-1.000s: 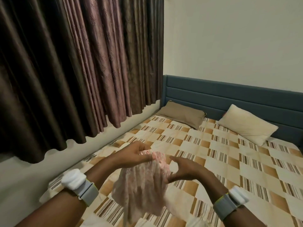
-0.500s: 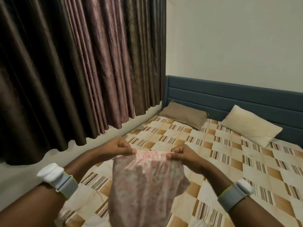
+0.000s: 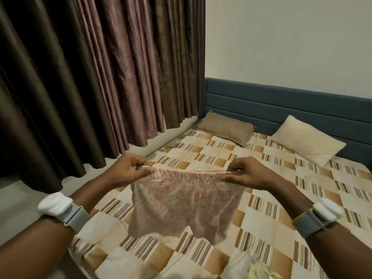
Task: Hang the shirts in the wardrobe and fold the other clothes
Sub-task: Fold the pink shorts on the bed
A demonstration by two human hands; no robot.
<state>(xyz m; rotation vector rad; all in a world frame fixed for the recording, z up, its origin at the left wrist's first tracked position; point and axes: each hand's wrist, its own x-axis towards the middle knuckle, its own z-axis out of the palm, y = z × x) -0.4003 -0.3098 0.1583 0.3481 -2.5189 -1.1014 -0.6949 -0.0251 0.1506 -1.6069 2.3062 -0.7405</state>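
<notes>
Since half a second ago the two hands have drawn apart, and the waistband that was bunched between them is now pulled out into a long, nearly straight line. The left hand (image 3: 128, 170) pinches the left end of that band between thumb and curled fingers; the right hand (image 3: 248, 172) pinches the right end the same way, thumb on top. Between them hang the pink patterned shorts (image 3: 185, 206), held up in the air in front of the person, the elastic waistband (image 3: 186, 174) uppermost and the two short legs dangling below, clear of the bedding. The lower hem is blurred, so whether it brushes the sheet I cannot tell.

Each wrist carries a grey strap with a white device: the left wristband (image 3: 60, 208) and the right wristband (image 3: 318, 214). Under the shorts lies the bed (image 3: 302, 188), covered in a checked sheet of cream, tan and striped squares. At the bottom edge, near the right forearm, some pale cloth (image 3: 257, 268) lies on the sheet, too blurred to identify. At the head of the bed a brown pillow (image 3: 225, 127) and a cream pillow (image 3: 306, 140) rest against the blue headboard (image 3: 281, 101). Dark curtains (image 3: 90, 77) hang along the left side.
</notes>
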